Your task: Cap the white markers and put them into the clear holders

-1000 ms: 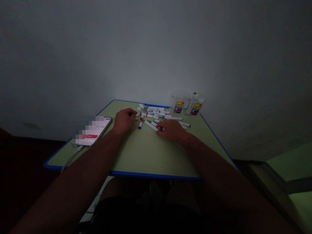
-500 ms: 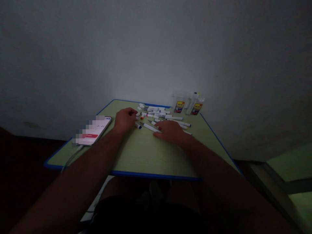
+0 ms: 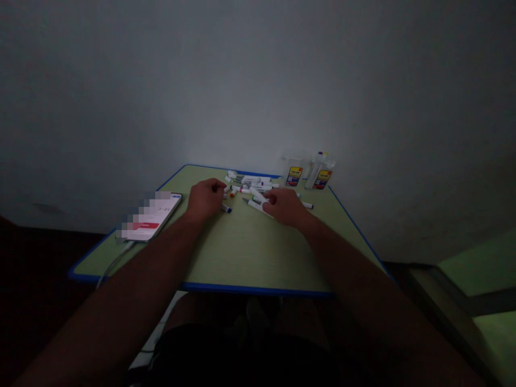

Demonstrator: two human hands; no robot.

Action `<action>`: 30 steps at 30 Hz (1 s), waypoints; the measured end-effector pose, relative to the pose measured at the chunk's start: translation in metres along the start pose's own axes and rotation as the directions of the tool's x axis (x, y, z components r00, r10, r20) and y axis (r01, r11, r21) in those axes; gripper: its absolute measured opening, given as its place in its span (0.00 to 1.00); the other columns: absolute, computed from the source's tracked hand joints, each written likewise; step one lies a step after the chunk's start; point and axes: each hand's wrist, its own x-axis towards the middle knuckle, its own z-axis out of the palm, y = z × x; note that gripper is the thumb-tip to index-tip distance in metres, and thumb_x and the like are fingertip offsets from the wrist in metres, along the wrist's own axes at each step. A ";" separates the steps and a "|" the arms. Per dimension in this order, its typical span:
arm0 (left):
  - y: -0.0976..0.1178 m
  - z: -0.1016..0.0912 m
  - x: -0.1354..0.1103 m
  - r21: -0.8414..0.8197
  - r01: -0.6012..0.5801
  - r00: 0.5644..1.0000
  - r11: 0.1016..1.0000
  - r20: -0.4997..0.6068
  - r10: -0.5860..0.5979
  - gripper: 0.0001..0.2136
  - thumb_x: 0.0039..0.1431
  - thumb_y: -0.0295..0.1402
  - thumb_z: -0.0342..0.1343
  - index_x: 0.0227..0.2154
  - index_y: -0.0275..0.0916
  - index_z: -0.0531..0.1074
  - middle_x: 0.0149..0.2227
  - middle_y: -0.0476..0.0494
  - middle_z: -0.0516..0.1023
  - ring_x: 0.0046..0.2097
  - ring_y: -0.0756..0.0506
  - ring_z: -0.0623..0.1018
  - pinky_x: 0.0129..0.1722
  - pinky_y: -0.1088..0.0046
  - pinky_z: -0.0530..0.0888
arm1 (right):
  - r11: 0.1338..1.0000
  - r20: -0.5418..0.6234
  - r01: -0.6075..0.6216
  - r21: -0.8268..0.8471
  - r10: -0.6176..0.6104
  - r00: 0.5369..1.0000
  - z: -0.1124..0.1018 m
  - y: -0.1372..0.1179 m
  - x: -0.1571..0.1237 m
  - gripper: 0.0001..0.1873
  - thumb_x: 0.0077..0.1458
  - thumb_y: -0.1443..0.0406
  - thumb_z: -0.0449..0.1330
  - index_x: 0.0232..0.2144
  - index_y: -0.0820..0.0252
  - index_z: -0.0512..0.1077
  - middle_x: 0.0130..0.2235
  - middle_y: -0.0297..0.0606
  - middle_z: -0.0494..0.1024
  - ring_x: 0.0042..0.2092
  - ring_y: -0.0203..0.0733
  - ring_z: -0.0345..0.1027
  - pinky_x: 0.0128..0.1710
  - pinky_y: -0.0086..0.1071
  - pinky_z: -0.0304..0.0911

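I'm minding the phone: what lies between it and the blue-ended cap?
The head view shows the left hand there, with a strip of table between hand and phone.

Home, perhaps — table (image 3: 250, 252), plain wall (image 3: 258, 80)

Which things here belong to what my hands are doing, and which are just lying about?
Likely the job:
white markers, by the right hand
loose caps, by the left hand
clear cases, probably; one holds markers

Apparently just lying about:
phone
white cable
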 end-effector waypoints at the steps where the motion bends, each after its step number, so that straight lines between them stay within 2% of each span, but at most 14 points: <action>1: 0.001 0.001 -0.001 0.006 -0.020 1.000 1.000 0.005 0.020 0.14 0.59 0.31 0.53 0.42 0.39 0.83 0.41 0.40 0.85 0.43 0.41 0.81 0.46 0.65 0.75 | 0.999 -0.032 -0.043 0.012 0.043 0.999 -0.004 0.004 0.002 0.14 0.55 0.63 0.61 0.41 0.60 0.82 0.37 0.40 0.83 0.37 0.42 0.74 0.39 0.32 0.63; 4: 0.001 0.010 -0.003 0.050 -0.164 0.986 0.985 0.036 0.162 0.14 0.60 0.32 0.53 0.43 0.40 0.83 0.44 0.40 0.84 0.46 0.40 0.81 0.51 0.62 0.74 | 0.987 -0.095 -0.153 0.042 0.156 0.983 -0.012 0.013 0.006 0.12 0.53 0.64 0.62 0.38 0.61 0.82 0.36 0.40 0.83 0.37 0.42 0.73 0.39 0.32 0.64; 6: 0.001 0.018 -0.003 0.087 -0.316 0.948 0.945 0.064 0.311 0.15 0.61 0.32 0.53 0.44 0.39 0.83 0.46 0.39 0.84 0.49 0.38 0.79 0.54 0.60 0.72 | 0.980 -0.115 -0.192 0.051 0.197 0.974 -0.013 0.016 0.007 0.12 0.53 0.64 0.62 0.38 0.61 0.82 0.37 0.41 0.83 0.37 0.42 0.74 0.40 0.32 0.65; 9: 0.003 0.032 -0.003 0.077 -0.555 0.829 0.828 0.127 0.544 0.17 0.62 0.32 0.51 0.48 0.38 0.82 0.48 0.37 0.83 0.52 0.38 0.78 0.57 0.57 0.70 | 0.977 -0.128 -0.210 0.043 0.214 0.968 -0.010 0.019 0.008 0.11 0.53 0.64 0.63 0.38 0.62 0.82 0.39 0.44 0.83 0.39 0.43 0.74 0.43 0.34 0.66; 11: 0.008 0.038 -0.005 0.076 -0.651 0.753 0.755 0.187 0.631 0.19 0.64 0.34 0.49 0.52 0.40 0.80 0.52 0.36 0.81 0.54 0.37 0.76 0.58 0.53 0.69 | 0.978 -0.134 -0.204 0.039 0.207 0.969 -0.008 0.020 0.008 0.12 0.53 0.64 0.63 0.38 0.63 0.82 0.39 0.45 0.83 0.40 0.44 0.75 0.44 0.35 0.66; 12: 0.011 0.039 -0.007 0.093 -0.672 0.733 0.735 0.225 0.642 0.20 0.65 0.35 0.49 0.54 0.42 0.79 0.54 0.37 0.80 0.56 0.35 0.74 0.57 0.50 0.68 | 0.980 -0.134 -0.197 0.039 0.200 0.970 -0.008 0.021 0.008 0.12 0.53 0.64 0.63 0.39 0.63 0.82 0.39 0.45 0.83 0.40 0.44 0.75 0.45 0.35 0.66; 15: 0.023 0.041 -0.013 0.202 -0.650 0.751 0.733 0.322 0.577 0.20 0.66 0.40 0.48 0.57 0.51 0.77 0.58 0.37 0.77 0.61 0.29 0.69 0.57 0.41 0.64 | 0.979 -0.140 -0.198 0.053 0.203 0.969 -0.008 0.022 0.008 0.13 0.54 0.63 0.62 0.40 0.62 0.82 0.39 0.44 0.83 0.40 0.44 0.75 0.45 0.36 0.67; 19: 0.031 0.041 -0.017 0.257 -0.630 0.765 0.733 0.366 0.530 0.21 0.68 0.44 0.45 0.57 0.55 0.76 0.58 0.37 0.76 0.62 0.28 0.67 0.58 0.38 0.59 | 0.973 -0.145 -0.216 0.075 0.225 0.963 -0.010 0.023 0.007 0.14 0.54 0.63 0.62 0.41 0.63 0.81 0.40 0.44 0.83 0.41 0.45 0.75 0.46 0.36 0.67; 26: 0.029 0.045 -0.014 0.213 -0.633 0.753 0.744 0.391 0.529 0.22 0.68 0.44 0.44 0.58 0.51 0.76 0.54 0.37 0.79 0.60 0.29 0.69 0.60 0.34 0.53 | 0.977 -0.143 -0.201 0.066 0.208 0.968 -0.011 0.022 0.008 0.13 0.54 0.64 0.62 0.39 0.63 0.81 0.40 0.44 0.83 0.42 0.46 0.75 0.46 0.37 0.67; 30: 0.025 0.047 -0.011 0.191 -0.632 0.758 0.751 0.354 0.548 0.22 0.67 0.43 0.44 0.56 0.48 0.77 0.51 0.36 0.80 0.58 0.29 0.71 0.59 0.34 0.55 | 0.975 -0.142 -0.209 0.074 0.217 0.966 -0.011 0.022 0.008 0.12 0.54 0.64 0.62 0.39 0.62 0.81 0.40 0.45 0.83 0.42 0.46 0.75 0.46 0.37 0.67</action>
